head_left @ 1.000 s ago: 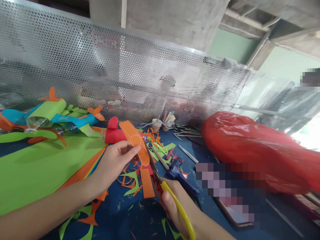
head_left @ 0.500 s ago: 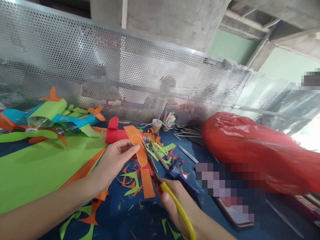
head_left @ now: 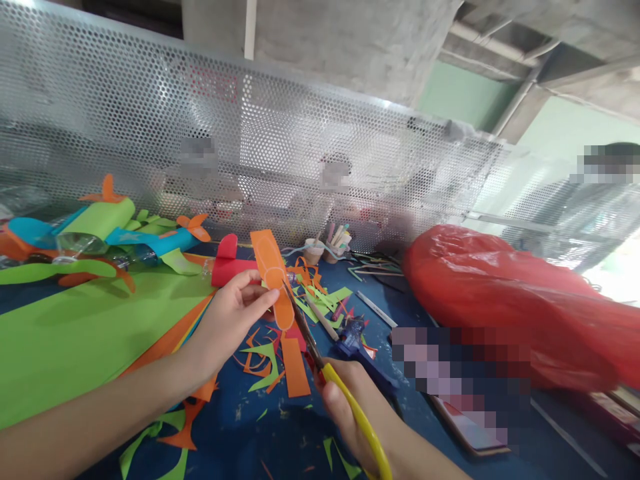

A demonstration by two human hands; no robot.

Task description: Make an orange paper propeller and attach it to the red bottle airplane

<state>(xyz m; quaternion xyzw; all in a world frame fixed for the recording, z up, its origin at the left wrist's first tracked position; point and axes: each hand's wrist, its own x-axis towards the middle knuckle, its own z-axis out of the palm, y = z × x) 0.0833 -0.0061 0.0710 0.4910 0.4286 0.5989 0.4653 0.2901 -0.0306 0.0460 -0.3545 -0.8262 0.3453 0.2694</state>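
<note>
My left hand (head_left: pixel 227 327) pinches an orange paper strip (head_left: pixel 273 273) with a pale outline drawn on it, held upright above the blue table. My right hand (head_left: pixel 350 410) grips yellow-handled scissors (head_left: pixel 325 363), whose blades meet the strip's right edge just below the middle. Orange and green paper offcuts (head_left: pixel 273 363) lie on the table under the strip.
Large green and orange paper sheets (head_left: pixel 75 333) cover the left. Paper-and-bottle planes (head_left: pixel 100 233) stand at the back left beside a red paper piece (head_left: pixel 230 267). A blue glue gun (head_left: pixel 357 343), a cup of sticks (head_left: pixel 315 250), a red plastic bag (head_left: pixel 500 293) and a perforated metal screen (head_left: pixel 300 147) surround the work.
My left hand has turned the orange strip more upright, its top end rising. The scissors have stayed at the strip's right edge, shifting slightly.
</note>
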